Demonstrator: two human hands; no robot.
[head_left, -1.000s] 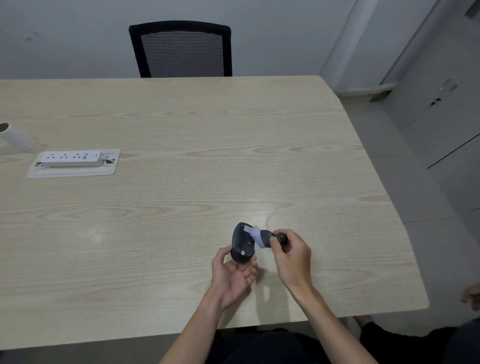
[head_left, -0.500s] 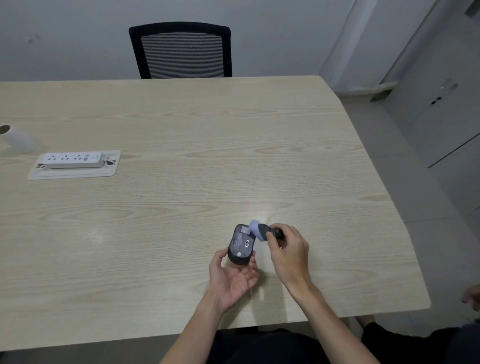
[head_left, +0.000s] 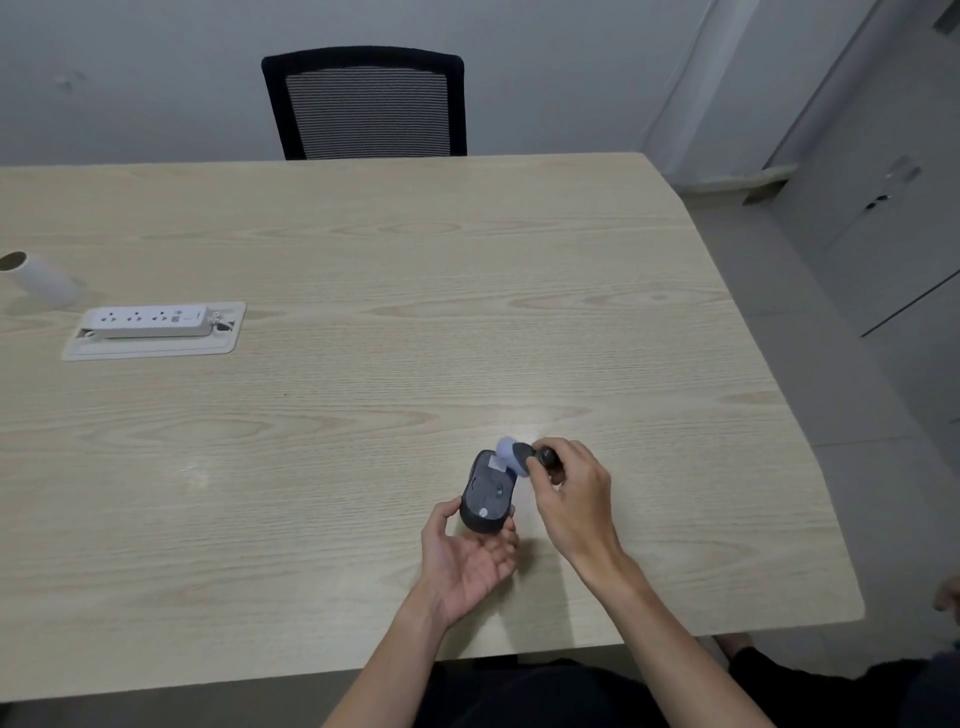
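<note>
Mouse (head_left: 485, 493) sits belly up in my left hand (head_left: 467, 564) over the worktop (head_left: 363, 415), fingers curled round it so its underside faces me. Its little lid (head_left: 514, 457) is pinched in my right hand (head_left: 571, 493), close for fitting, I think.

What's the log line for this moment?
left hand: holds mouse, underside up | right hand: pinches battery cover at mouse's far end | where: above wooden table

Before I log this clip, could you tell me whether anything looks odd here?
The mouse in the left hand is underside up with its compartment open; the right hand pinches the cover beside it. Nothing else stands out.
</note>
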